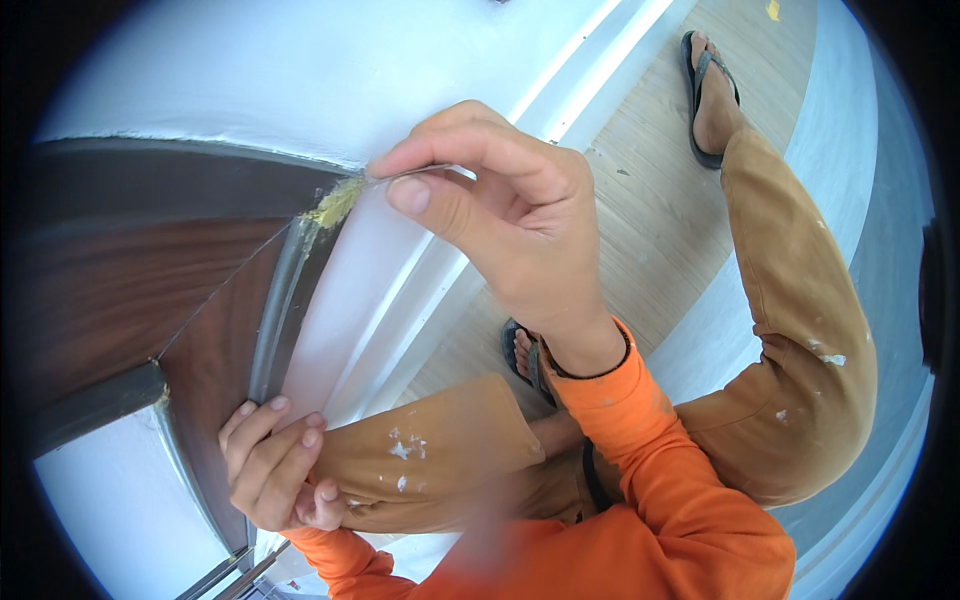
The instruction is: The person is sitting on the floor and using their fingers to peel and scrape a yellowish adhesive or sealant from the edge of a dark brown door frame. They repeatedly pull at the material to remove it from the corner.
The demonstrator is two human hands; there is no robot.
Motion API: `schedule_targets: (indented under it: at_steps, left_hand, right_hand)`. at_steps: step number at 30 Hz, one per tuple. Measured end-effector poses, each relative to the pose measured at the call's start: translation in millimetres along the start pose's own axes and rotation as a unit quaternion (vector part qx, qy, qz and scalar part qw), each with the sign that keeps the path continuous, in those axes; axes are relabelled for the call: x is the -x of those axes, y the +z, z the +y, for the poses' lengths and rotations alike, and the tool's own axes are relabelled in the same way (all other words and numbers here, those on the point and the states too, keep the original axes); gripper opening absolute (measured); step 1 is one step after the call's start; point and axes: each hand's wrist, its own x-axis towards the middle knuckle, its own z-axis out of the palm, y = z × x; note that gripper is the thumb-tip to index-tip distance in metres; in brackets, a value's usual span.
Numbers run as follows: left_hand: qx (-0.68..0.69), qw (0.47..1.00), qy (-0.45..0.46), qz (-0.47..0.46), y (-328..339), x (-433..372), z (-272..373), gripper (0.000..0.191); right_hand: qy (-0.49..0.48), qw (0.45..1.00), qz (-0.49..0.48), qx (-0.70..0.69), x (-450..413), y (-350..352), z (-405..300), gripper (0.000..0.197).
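My right hand [517, 202] pinches a thin, flat, pale piece [439, 168] between thumb and fingers; its material cannot be told. Its tip meets the corner of a dark door or window frame [180, 176], where yellow filler [335, 202] is smeared over the mitred joint. Much of the piece is hidden by the fingers. Lower left, my left hand [274, 465] has its fingers half curled beside the lower part of the frame's upright moulding [279, 315], with nothing seen in it. Whether it touches the frame is not clear.
White wall [262, 67] borders the frame, with a white skirting board [600, 79] along its foot. Wood-look flooring [637, 217] lies beyond my arm. My legs in brown, paint-spotted trousers [802, 300] and a sandalled foot [712, 105] are at the right. A dark-edged white panel [112, 487] stands lower left.
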Motion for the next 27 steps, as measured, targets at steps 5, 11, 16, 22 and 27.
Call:
schedule_targets:
  at_steps: [5, 11, 16, 22, 27]
  left_hand:
    - [0.003, 1.000, -0.012, -0.002, 1.3, -5.4, 4.1, 0.039]
    - [0.025, 0.999, -0.024, -0.013, -1.9, -0.2, 2.6, 0.046]
    - [0.027, 0.999, -0.024, -0.015, -1.6, 0.6, 1.9, 0.046]
    - [0.025, 0.999, -0.032, -0.014, -2.2, 0.6, 3.0, 0.048]
    - [0.023, 0.999, -0.026, -0.017, -4.1, -4.6, 4.6, 0.048]
  right_hand:
    - [0.019, 1.000, 0.008, -0.008, 0.1, 0.9, -8.3, 0.013]
    - [0.034, 0.998, 0.047, 0.005, 2.7, 14.5, -7.2, 0.014]
    - [0.016, 0.998, 0.066, 0.011, 4.0, 18.5, -1.5, 0.011]
    - [0.003, 0.997, 0.081, 0.020, 3.6, 23.3, -2.0, 0.011]
    - [-0.008, 0.994, 0.095, 0.058, 1.8, 24.9, -6.7, 0.011]
